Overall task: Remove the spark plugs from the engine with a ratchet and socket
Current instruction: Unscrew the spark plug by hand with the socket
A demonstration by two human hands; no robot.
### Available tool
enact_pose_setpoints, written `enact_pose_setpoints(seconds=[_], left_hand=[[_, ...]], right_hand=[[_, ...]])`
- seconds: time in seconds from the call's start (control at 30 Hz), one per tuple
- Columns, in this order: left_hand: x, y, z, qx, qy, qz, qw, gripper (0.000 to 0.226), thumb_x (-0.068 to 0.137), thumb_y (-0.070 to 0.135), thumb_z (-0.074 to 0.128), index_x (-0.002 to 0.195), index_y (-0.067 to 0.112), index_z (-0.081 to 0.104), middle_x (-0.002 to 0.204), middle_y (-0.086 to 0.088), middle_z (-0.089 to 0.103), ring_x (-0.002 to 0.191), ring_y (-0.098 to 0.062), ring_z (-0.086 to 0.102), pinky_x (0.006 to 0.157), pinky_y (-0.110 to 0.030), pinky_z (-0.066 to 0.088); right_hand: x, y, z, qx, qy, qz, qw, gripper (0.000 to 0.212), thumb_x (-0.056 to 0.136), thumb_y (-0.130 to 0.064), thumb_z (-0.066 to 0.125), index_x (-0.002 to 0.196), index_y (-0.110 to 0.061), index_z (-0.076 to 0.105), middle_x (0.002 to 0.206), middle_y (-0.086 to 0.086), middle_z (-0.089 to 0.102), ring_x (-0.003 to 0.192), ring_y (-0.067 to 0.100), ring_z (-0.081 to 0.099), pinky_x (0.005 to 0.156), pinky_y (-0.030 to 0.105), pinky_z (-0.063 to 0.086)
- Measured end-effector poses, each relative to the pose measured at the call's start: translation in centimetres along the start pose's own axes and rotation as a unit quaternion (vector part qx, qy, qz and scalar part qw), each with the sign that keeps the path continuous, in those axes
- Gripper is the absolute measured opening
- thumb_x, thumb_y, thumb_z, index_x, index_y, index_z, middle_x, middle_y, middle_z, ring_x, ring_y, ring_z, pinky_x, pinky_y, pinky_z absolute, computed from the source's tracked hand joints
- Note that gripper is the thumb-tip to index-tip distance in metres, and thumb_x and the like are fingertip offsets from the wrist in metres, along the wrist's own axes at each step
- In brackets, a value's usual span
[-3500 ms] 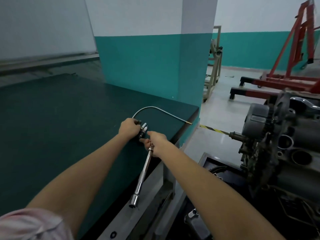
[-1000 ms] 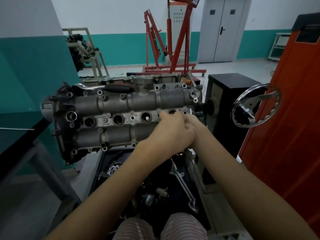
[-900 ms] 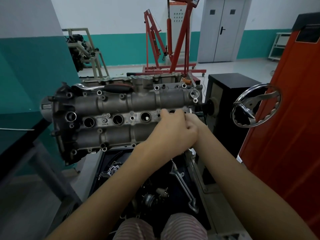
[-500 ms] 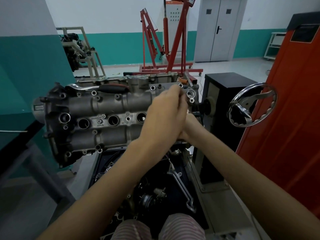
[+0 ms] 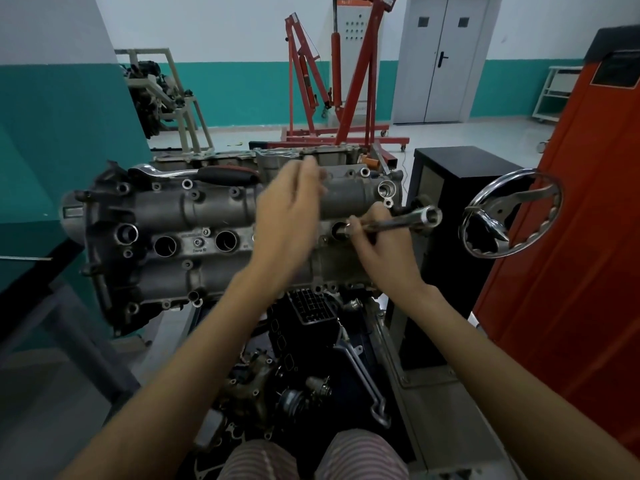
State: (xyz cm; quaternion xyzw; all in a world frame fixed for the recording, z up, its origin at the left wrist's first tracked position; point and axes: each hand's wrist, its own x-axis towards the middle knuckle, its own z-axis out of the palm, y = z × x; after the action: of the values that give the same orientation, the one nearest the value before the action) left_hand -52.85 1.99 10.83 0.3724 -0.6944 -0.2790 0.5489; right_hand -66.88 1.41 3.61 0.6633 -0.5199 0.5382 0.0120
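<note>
The grey engine (image 5: 166,216) lies on its stand with a row of open spark plug holes (image 5: 165,245) facing me. My right hand (image 5: 377,251) grips a long chrome socket tool (image 5: 398,224) by its shaft; one end sits at the rightmost plug hole, the open hex end points right. My left hand (image 5: 291,216) is raised in front of the engine, fingers loosely extended and blurred, holding nothing I can see. A ratchet with a black and red handle (image 5: 194,172) lies on top of the engine.
A chrome handwheel (image 5: 512,216) and a black cabinet (image 5: 460,174) stand right of the engine, beside an orange panel (image 5: 581,237). Below lies a tray with parts and a wrench (image 5: 363,375). A dark bench edge (image 5: 31,268) is at left. A red engine hoist (image 5: 332,98) stands behind.
I turned from the bench to the engine. Both hands were together at the rightmost plug hole; now my left hand has lifted away and the socket tool shows in my right hand.
</note>
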Motion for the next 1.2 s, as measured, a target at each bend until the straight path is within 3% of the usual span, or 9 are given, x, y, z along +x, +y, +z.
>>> enact_pose_setpoints(seconds=[0.2,0.33,0.43,0.5,0.67,0.8,0.9,1.0,1.2], left_hand=[[2.2,-5.6,-2.1,-0.032,-0.004,-0.136,0.99,0.027,0.098,0.017,0.035,0.081,0.015,0.056,0.069,-0.001,0.057,0.048,-0.007,0.042,0.043,-0.02,0.032],[2.1,-7.1,-1.5,-0.025,-0.023,-0.146,0.989,0.026,0.096,0.014,0.037,0.08,0.016,0.058,0.06,0.001,0.053,0.041,-0.004,0.041,0.038,-0.017,0.03],[2.1,-7.7,-1.5,-0.057,0.014,-0.16,0.985,0.027,0.099,0.02,0.034,0.082,0.017,0.055,0.06,-0.002,0.053,0.045,-0.009,0.04,0.042,-0.022,0.028],[2.0,-7.7,-1.4,-0.077,0.028,-0.154,0.985,0.027,0.1,0.023,0.033,0.082,0.018,0.053,0.06,-0.002,0.052,0.045,-0.009,0.039,0.043,-0.023,0.027],[0.8,-5.9,-0.1,0.016,-0.045,0.021,0.999,0.017,0.097,0.02,0.041,0.091,0.022,0.057,0.06,0.009,0.052,0.048,-0.001,0.044,0.048,-0.019,0.036],[0.2,-4.1,0.2,0.046,-0.148,0.171,0.973,0.021,0.094,0.023,0.046,0.109,0.019,0.059,0.067,0.014,0.052,0.06,0.003,0.049,0.056,-0.009,0.034],[0.2,-3.5,0.3,0.072,-0.199,0.223,0.952,0.026,0.092,0.011,0.047,0.116,0.013,0.058,0.084,0.022,0.055,0.078,0.009,0.053,0.067,-0.006,0.035],[0.3,-3.5,0.0,0.107,-0.22,0.254,0.936,0.027,0.088,0.014,0.048,0.113,0.009,0.057,0.099,0.005,0.06,0.091,-0.006,0.056,0.076,-0.019,0.042],[0.1,-3.8,0.9,0.243,-0.19,0.293,0.905,0.013,0.094,0.016,0.052,0.093,0.003,0.053,0.086,-0.006,0.057,0.075,-0.022,0.054,0.065,-0.037,0.045]], right_hand=[[0.4,0.1,-1.0,0.082,0.162,0.047,0.982,0.035,0.09,-0.009,0.05,0.063,-0.024,0.032,0.053,-0.013,0.035,0.048,-0.002,0.042,0.049,0.007,0.031],[0.3,0.3,-1.0,0.112,0.162,0.072,0.978,0.035,0.09,-0.013,0.049,0.062,-0.025,0.033,0.051,-0.01,0.036,0.045,0.004,0.041,0.049,0.012,0.033],[0.4,0.4,-0.9,0.153,0.155,0.094,0.971,0.032,0.091,-0.02,0.047,0.063,-0.025,0.034,0.051,0.003,0.038,0.046,0.033,0.042,0.045,0.032,0.037],[0.5,0.4,-0.6,0.153,0.118,0.085,0.977,0.03,0.092,-0.02,0.047,0.065,-0.024,0.034,0.047,-0.002,0.04,0.041,0.026,0.044,0.042,0.028,0.037],[1.2,0.3,0.0,-0.009,-0.035,-0.01,0.999,0.023,0.093,-0.018,0.05,0.073,-0.015,0.039,0.056,0.002,0.047,0.052,0.008,0.046,0.052,0.024,0.037],[1.3,0.8,0.6,-0.122,-0.16,-0.022,0.979,0.019,0.092,-0.021,0.048,0.098,-0.003,0.042,0.083,0.015,0.06,0.075,0.032,0.056,0.064,0.044,0.045],[1.9,0.6,0.9,-0.122,-0.171,0.012,0.978,0.023,0.093,-0.023,0.044,0.106,-0.004,0.047,0.092,0.012,0.062,0.084,0.029,0.058,0.07,0.045,0.047],[2.6,0.8,1.2,-0.137,-0.184,0.023,0.973,0.018,0.09,-0.02,0.045,0.096,-0.006,0.056,0.087,0.009,0.063,0.082,0.026,0.059,0.068,0.04,0.047],[2.1,2.0,2.1,-0.168,-0.17,0.047,0.97,0.01,0.089,-0.015,0.043,0.09,-0.009,0.05,0.081,0.004,0.056,0.08,0.023,0.055,0.058,0.028,0.035]])
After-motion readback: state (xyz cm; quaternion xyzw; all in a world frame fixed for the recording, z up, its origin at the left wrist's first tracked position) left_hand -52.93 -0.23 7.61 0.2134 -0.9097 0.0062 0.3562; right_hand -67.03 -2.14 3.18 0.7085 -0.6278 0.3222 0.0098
